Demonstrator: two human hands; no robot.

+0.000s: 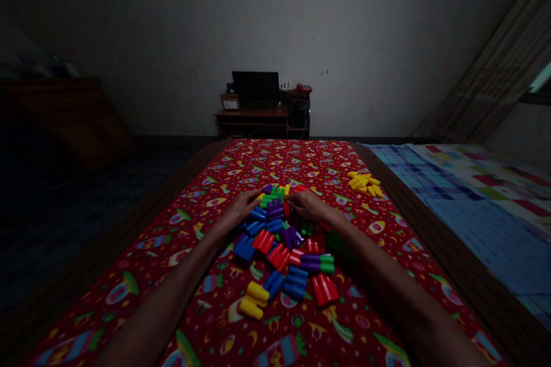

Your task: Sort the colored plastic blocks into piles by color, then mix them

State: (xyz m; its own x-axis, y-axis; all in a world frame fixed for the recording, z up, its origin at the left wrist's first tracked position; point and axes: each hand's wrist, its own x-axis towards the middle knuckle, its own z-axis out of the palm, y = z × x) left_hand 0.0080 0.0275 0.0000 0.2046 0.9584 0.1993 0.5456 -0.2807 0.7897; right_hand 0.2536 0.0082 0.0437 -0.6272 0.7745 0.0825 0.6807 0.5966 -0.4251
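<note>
A loose heap of plastic toy building blocks lies on a red patterned cloth (pixel 193 292). My left hand (pixel 241 208) is at the heap's far left edge, its fingers stretched out against the blocks beside a green block (pixel 272 198). Across from it, my right hand (pixel 306 205) has its fingers bent down at the far right side, by a purple block (pixel 274 210); what they hold, if anything, is hidden. Nearer to me lie a red block (pixel 325 290), a blue block (pixel 295 282) and a yellow block (pixel 254 300).
A separate small pile of yellow blocks (pixel 365 183) sits near the cloth's right edge. Beyond the far end stands a desk (pixel 252 113) with a dark monitor (pixel 256 89). Blue and checkered bedding (pixel 465 212) lies to the right. The room is dim.
</note>
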